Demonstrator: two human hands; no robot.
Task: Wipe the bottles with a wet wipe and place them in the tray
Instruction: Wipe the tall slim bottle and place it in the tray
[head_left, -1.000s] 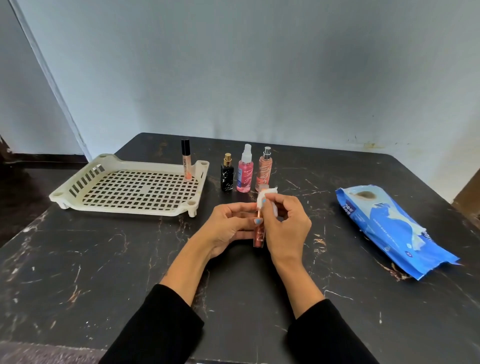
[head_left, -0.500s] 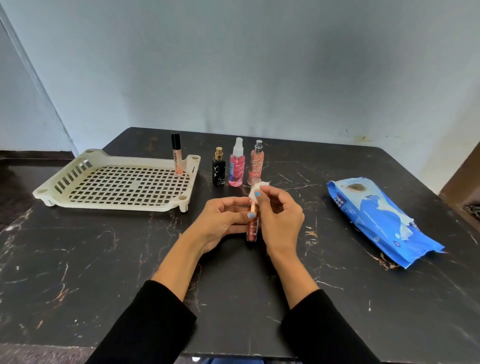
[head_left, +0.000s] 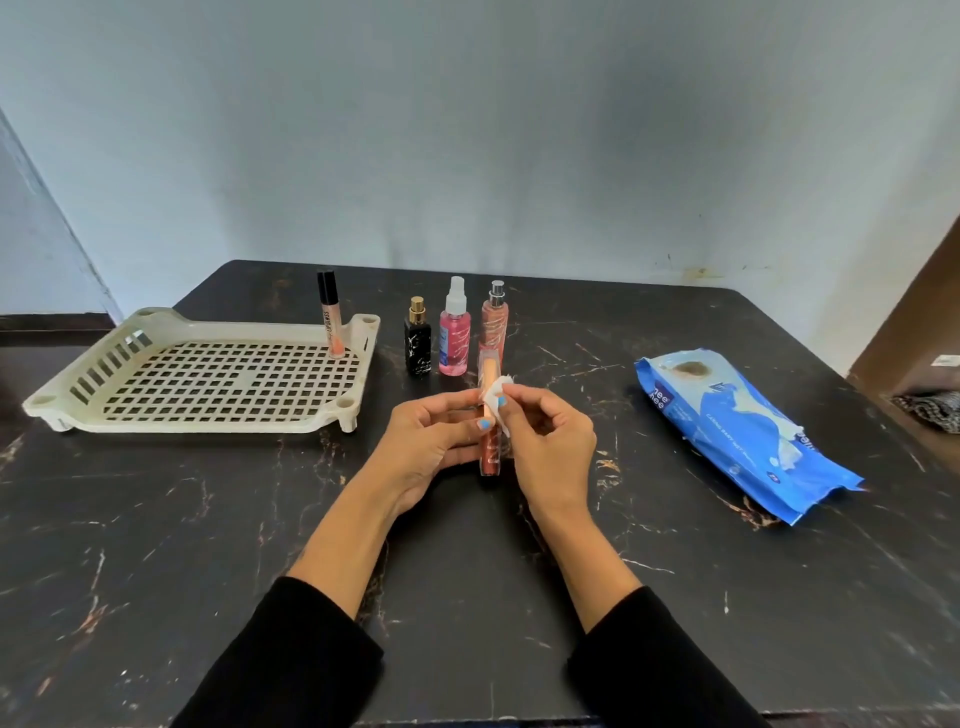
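- Tray (head_left: 62, 395) at the tabletop's (head_left: 156, 545) left; one gloss tube (head_left: 330, 317) stands upright in its far right corner.
- Three bottles (head_left: 455, 332) stand in a row just right of the tray.
- Left hand (head_left: 431, 447) grips a copper tube (head_left: 488, 441), held upright.
- Right hand (head_left: 550, 447) pinches a wipe (head_left: 493, 402) against the tube.
- Wipes pack (head_left: 737, 431) lies at right.

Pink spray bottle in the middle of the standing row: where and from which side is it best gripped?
Probably the pink spray bottle by its upper body, under the white sprayer, coming from above and front. The black bottle and peach bottle flank it closely, so the sides look cramped.
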